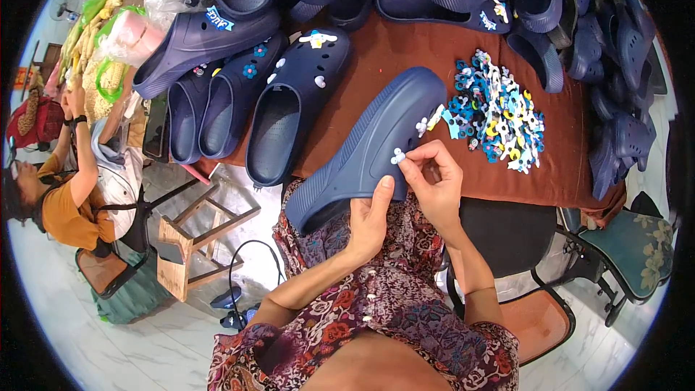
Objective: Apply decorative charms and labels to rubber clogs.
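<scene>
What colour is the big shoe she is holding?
Dark navy blue clog, with small white charms on it; the head view shows it best.

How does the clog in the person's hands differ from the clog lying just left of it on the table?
The held clog is tilted on its side, sole showing, gripped by the left hand and touched by the right hand; the table clog lies flat, opening up, untouched. Both are navy and carry small charms.

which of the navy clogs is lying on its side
The navy clog held in the left hand, sole turned outward while the right hand presses a charm on; the others rest sole-down or stacked.
</scene>
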Motion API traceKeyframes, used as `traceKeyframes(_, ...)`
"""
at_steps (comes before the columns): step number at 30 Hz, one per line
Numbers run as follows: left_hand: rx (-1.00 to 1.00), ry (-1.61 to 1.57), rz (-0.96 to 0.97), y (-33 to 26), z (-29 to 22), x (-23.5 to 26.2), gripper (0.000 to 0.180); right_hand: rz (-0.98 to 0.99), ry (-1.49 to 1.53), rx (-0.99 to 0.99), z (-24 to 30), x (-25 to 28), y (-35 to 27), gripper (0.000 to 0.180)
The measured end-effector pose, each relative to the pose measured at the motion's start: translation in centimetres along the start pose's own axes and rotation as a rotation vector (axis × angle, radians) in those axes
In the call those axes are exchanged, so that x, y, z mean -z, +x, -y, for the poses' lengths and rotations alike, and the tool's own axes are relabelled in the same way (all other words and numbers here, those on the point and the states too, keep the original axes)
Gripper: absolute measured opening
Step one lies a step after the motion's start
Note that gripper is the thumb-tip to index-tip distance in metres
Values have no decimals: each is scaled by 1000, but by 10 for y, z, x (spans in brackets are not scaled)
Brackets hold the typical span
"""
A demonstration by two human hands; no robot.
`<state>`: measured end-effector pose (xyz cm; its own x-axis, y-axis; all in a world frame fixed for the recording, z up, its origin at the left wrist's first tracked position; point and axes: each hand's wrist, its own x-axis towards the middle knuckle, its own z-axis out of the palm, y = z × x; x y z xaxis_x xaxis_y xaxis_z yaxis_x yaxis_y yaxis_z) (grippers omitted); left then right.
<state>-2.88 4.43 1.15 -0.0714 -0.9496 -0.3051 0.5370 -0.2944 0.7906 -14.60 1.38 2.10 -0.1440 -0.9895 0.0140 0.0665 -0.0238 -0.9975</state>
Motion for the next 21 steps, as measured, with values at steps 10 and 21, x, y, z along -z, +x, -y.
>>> traceKeyframes(10, 42, -116, -14, 7, -11, 0, 42, -23, -61, 128, -11, -10, 2, 9)
traceKeyframes(21, 362, -497, -18, 37, -40, 21, 44, -151, -190, 49, -25, 37, -4, 9)
